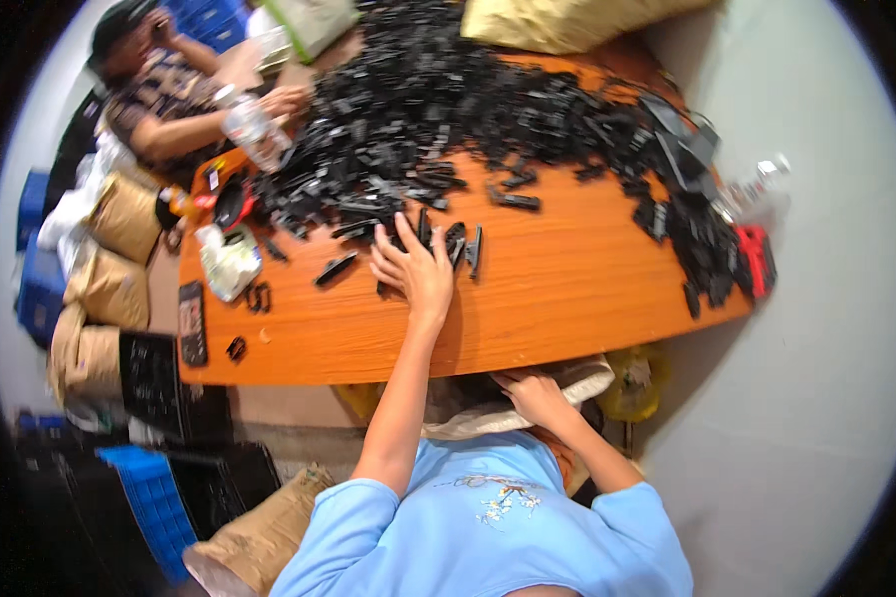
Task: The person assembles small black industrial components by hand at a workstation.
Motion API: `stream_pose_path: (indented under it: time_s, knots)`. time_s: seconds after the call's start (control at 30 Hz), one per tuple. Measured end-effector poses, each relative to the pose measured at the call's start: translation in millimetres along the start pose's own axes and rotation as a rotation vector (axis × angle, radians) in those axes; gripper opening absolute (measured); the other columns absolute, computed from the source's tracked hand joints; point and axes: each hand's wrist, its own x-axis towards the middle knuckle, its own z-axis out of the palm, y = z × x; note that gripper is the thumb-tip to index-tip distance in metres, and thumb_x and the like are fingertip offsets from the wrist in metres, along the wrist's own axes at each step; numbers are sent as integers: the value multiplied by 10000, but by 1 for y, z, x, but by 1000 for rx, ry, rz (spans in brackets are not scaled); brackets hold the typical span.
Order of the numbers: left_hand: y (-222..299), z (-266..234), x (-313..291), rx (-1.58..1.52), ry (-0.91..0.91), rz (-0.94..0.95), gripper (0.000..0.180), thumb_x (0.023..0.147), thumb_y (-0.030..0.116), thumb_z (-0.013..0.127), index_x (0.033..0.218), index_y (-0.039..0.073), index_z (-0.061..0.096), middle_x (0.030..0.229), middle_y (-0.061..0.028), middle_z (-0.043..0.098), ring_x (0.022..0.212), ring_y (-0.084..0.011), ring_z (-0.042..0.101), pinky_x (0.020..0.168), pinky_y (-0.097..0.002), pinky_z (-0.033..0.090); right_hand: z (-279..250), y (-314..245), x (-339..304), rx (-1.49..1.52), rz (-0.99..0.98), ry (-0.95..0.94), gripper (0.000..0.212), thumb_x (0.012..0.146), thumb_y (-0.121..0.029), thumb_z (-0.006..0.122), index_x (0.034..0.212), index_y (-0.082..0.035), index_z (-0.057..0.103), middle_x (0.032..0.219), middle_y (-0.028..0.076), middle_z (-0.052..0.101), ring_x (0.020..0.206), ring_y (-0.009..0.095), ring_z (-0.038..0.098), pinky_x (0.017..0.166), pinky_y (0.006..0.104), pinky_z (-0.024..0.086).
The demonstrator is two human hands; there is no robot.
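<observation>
My left hand (415, 276) rests on the wooden table (567, 269) with its fingers spread, beside a few loose black plastic clip-like parts (474, 252). Its fingertips touch or hover just over some of them; the palm hides what lies underneath. Below the table's near edge, my right hand (540, 401) is over the mouth of a whitish sack (589, 380). Its visible fingers stretch to the left, and the others are partly hidden against the dark inside. A large heap of black plastic parts (398, 119) covers the far side of the table.
Another person (159, 109) sits at the far left, beside a clear bottle (254, 129). A black remote control (192, 323) and a crumpled packet (231, 261) lie at the table's left. Paper sacks (110, 289) and a blue crate (149, 502) stand leftward; a wall (816, 328) bounds the right.
</observation>
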Motion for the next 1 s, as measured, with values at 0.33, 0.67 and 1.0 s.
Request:
stream_pose_path:
  time_s: [0.33,0.67,1.0]
  knots:
    - [36,19,-6,-255,139,290,455,994,262,437,1415,106,362,1467,-185,235,1384,-365,175,1093,-589,94,-152,92,-45,153,155,1211,107,815,-128,681,880,-48,655,873,111,619,903,293,574,810,384,458]
    - [20,-19,-63,-94,-255,683,481,880,307,624,1329,168,520,1472,-155,316,1374,-386,225,1112,-574,117,-132,247,-25,-46,1088,1147,662,933,-587,375,1409,-129,424,1492,243,276,1379,406,258,1129,527,168]
    - [17,-17,-68,-91,-170,773,347,850,194,667,1185,128,611,1364,-167,422,1308,-351,344,1102,-541,222,-116,141,56,11,1047,1148,648,976,-472,346,1401,17,352,1470,314,236,1364,440,256,1131,536,168]
